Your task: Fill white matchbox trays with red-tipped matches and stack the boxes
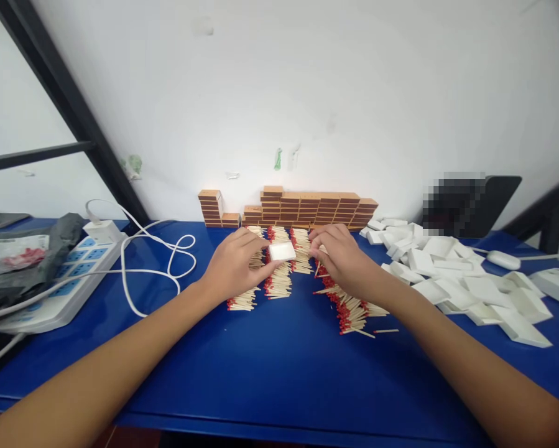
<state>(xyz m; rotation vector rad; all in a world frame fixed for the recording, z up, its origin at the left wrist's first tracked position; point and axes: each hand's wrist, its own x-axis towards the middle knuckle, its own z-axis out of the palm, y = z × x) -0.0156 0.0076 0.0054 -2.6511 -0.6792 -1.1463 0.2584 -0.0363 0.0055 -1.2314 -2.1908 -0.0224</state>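
Note:
My left hand [235, 261] grips a small white matchbox tray [283, 251] between thumb and fingers, above the middle of the table. Close by on the right, my right hand [337, 252] has its fingers bent together in a pinch; what is in them, if anything, is hidden. Beneath and between the hands lie bundles of red-tipped matches [278, 286], set in rows. Under my right hand spreads a looser pile of matches [351, 314], and one single match [385, 331] lies apart at its right.
Stacked matchboxes [302, 208] line the wall. White empty trays [447, 267] are heaped at the right, near a dark tablet-like object [498, 202]. At left are a power strip [81, 274], white cables [155, 233] and a grey plastic bag [36, 261] on the blue table [260, 373].

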